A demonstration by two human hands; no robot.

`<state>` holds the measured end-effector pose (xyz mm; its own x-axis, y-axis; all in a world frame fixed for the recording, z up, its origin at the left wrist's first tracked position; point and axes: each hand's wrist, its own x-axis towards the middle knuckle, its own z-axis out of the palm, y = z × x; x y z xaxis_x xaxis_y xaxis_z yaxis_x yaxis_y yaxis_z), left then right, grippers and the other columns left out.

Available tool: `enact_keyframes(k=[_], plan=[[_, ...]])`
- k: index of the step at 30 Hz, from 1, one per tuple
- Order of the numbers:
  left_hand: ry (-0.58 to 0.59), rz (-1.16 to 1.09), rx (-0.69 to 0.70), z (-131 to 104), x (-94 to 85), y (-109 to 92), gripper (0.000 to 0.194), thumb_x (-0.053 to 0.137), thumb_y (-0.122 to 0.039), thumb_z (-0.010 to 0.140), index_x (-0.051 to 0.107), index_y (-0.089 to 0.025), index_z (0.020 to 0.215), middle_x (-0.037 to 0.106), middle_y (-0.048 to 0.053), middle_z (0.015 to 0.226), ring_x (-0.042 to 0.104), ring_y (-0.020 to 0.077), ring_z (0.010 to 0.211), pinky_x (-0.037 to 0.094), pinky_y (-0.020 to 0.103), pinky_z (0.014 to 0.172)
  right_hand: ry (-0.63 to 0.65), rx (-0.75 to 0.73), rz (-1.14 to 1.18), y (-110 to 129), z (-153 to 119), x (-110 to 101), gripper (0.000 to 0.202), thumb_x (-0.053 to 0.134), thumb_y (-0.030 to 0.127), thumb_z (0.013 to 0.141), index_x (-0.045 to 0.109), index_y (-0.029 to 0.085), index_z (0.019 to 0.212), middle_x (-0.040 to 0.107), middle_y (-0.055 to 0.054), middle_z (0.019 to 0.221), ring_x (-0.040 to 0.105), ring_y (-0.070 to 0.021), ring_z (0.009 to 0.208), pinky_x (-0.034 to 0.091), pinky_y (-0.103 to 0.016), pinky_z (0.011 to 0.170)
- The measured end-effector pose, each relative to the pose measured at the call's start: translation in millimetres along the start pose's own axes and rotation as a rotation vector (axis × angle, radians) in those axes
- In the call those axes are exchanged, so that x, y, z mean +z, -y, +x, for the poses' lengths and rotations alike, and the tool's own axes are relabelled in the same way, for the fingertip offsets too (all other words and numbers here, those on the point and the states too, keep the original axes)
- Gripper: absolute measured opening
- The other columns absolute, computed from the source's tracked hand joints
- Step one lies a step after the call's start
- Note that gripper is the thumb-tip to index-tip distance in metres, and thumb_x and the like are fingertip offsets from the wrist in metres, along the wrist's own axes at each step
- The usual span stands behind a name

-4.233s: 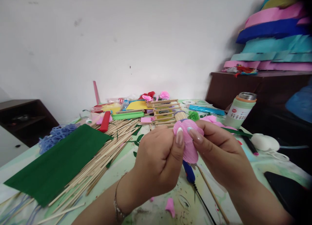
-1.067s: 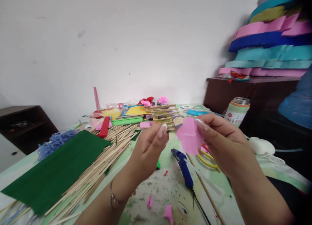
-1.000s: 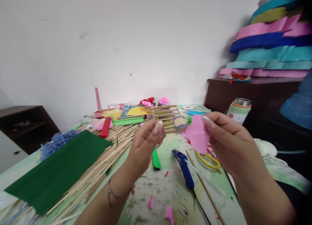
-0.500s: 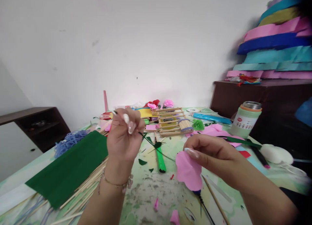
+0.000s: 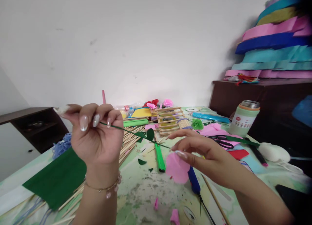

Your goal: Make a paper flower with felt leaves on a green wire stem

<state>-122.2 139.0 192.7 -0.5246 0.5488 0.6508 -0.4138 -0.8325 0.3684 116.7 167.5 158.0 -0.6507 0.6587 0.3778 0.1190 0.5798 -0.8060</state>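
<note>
In the head view, my left hand (image 5: pixel 97 134) is raised with its fingers closed round a thin green stem (image 5: pixel 136 133). A dark green leaf (image 5: pixel 150 134) sits partway along that stem. The stem slopes down to the right and its end reaches the fingertips of my right hand (image 5: pixel 207 150). My right thumb and fingers pinch a pink paper flower piece (image 5: pixel 177 169), which hangs below them. Whether the stem end touches the pink paper is hard to make out. Just under my right hand lies a blue-handled corded tool (image 5: pixel 194 181).
Dark green paper (image 5: pixel 56 179) and thin wooden sticks (image 5: pixel 130 142) lie left. A bright green tool (image 5: pixel 159 156), a stick rack (image 5: pixel 170 121) and paper flowers (image 5: pixel 168 103) are ahead. Black scissors (image 5: pixel 220 140), a jar (image 5: pixel 246 119) and a white mouse-shaped object (image 5: pixel 274 152) stand right.
My left hand has moved left and turned, sliding out along the stem, which now stretches straight between both hands. My right hand and the pink paper have shifted slightly left, uncovering the blue handle.
</note>
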Motion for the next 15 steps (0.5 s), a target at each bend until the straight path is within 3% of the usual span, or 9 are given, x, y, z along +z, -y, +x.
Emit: enact_keyframes(k=[6, 11, 13, 15], plan=[[-0.041, -0.197, -0.027, 2.7, 2.9, -9.9, 0.060, 0.021, -0.038, 0.106, 0.068, -0.028, 0.070, 0.052, -0.009, 0.053, 0.045, 0.0021, 0.053, 0.040, 0.022, 0.056, -0.066, 0.022, 0.088, -12.1, 5.0, -6.1, 0.020, 0.060, 0.038, 0.091, 0.066, 0.021, 0.082, 0.062, -0.008, 0.119, 0.060, -0.0208, 0.103, 0.046, -0.031, 0.073], [-0.106, -0.206, -0.068, 12.6, -3.4, -11.0, 0.057, 0.025, -0.041, 0.105, 0.068, -0.027, 0.071, 0.053, -0.010, 0.055, 0.047, 0.0008, 0.055, 0.042, 0.019, 0.058, -0.060, -0.007, 0.113, -12.1, 6.6, -6.6, 0.021, 0.061, 0.038, 0.091, 0.067, 0.019, 0.084, 0.067, -0.008, 0.102, 0.061, -0.0191, 0.093, 0.047, -0.032, 0.076], [-0.101, -0.121, -0.014, 12.1, -4.4, -7.1, 0.056, 0.025, -0.036, 0.106, 0.068, -0.027, 0.072, 0.054, -0.010, 0.054, 0.048, 0.0014, 0.055, 0.044, 0.020, 0.061, -0.062, -0.018, 0.111, -10.4, 6.6, -6.8, 0.021, 0.061, 0.037, 0.091, 0.068, 0.019, 0.082, 0.066, -0.008, 0.100, 0.060, -0.0187, 0.091, 0.047, -0.032, 0.075], [-0.069, 0.086, 0.159, 5.2, -3.8, -3.8, 0.050, 0.029, -0.028, 0.106, 0.069, -0.028, 0.077, 0.054, -0.010, 0.055, 0.048, 0.0029, 0.053, 0.043, 0.022, 0.060, -0.078, -0.005, 0.110, -8.8, 6.0, -7.6, 0.021, 0.062, 0.037, 0.090, 0.067, 0.019, 0.081, 0.065, -0.006, 0.092, 0.059, -0.0178, 0.084, 0.047, -0.031, 0.072]])
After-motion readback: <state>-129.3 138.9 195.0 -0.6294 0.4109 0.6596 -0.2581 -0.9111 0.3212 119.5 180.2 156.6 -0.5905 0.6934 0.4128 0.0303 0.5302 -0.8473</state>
